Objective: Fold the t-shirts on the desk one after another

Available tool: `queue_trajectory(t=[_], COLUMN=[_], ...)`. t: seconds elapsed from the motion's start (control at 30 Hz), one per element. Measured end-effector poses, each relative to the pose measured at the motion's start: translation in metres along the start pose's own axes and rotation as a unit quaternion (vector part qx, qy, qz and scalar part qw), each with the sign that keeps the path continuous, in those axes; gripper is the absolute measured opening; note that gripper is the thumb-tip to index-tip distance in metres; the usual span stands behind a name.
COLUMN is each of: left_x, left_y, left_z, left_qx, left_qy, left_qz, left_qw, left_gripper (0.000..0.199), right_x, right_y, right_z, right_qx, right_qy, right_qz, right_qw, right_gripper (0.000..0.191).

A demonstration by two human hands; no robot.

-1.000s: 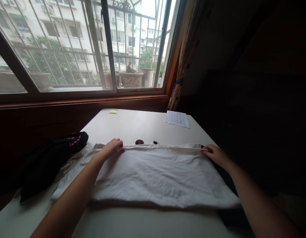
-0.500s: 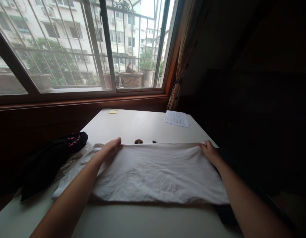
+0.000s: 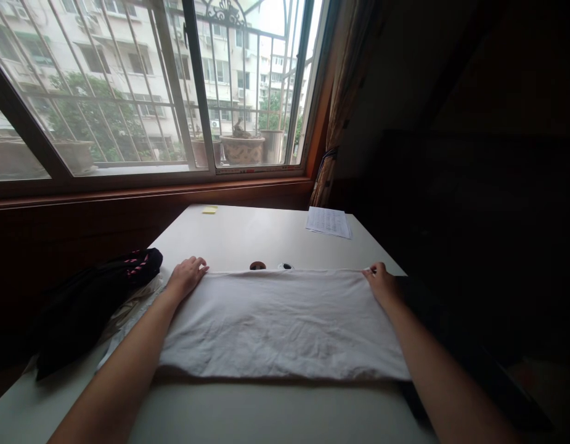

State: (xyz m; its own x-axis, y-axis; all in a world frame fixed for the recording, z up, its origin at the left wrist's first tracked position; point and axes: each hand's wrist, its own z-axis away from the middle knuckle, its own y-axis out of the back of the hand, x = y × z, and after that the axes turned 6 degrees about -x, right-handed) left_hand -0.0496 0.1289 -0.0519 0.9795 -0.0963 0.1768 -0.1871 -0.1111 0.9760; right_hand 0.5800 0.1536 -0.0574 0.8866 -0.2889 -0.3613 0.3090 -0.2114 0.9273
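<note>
A white cloth (image 3: 285, 324), folded into a wide band with soft creases, lies across the white table in front of me. At its far left corner, my left hand (image 3: 187, 275) has its fingers bent over the edge and closed on the fabric. The far right corner is pinched between the thumb and fingers of my right hand (image 3: 381, 282). Between the two hands the far edge runs nearly straight. My left forearm covers part of the cloth's left end.
Black clothing with pink marks (image 3: 100, 302) is heaped at the table's left edge. Printed sheets (image 3: 328, 222) and yellow sticky notes (image 3: 209, 210) lie at the back of the white table (image 3: 261, 231). A brown round object (image 3: 257, 265) sits just beyond the cloth. A dark object (image 3: 416, 401) shows at right.
My left hand has shifted left along the far edge to the corner, its fingers now less bunched. My right hand and the cloth's right end have moved slightly left.
</note>
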Motion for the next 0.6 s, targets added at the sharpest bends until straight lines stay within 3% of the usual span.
queue_trajectory(t=[0.13, 0.3, 0.6], left_x=[-0.023, -0.036, -0.048], left_y=[0.003, 0.002, 0.007], left_z=[0.006, 0.011, 0.024], left_qx=[0.022, 0.026, -0.023], left_qy=[0.034, 0.051, 0.029], left_qz=[-0.016, -0.024, -0.012], left_qw=[0.999, 0.998, 0.999], left_gripper=[0.027, 0.031, 0.035], right_x=[-0.001, -0.001, -0.003], right_y=[-0.004, -0.004, 0.001], right_z=[0.007, 0.013, 0.017], right_qx=[0.041, 0.085, 0.036], right_qy=[0.001, 0.026, -0.003], right_qz=[0.057, 0.11, 0.097], right_qw=[0.998, 0.99, 0.995], right_gripper=[0.036, 0.033, 0.039])
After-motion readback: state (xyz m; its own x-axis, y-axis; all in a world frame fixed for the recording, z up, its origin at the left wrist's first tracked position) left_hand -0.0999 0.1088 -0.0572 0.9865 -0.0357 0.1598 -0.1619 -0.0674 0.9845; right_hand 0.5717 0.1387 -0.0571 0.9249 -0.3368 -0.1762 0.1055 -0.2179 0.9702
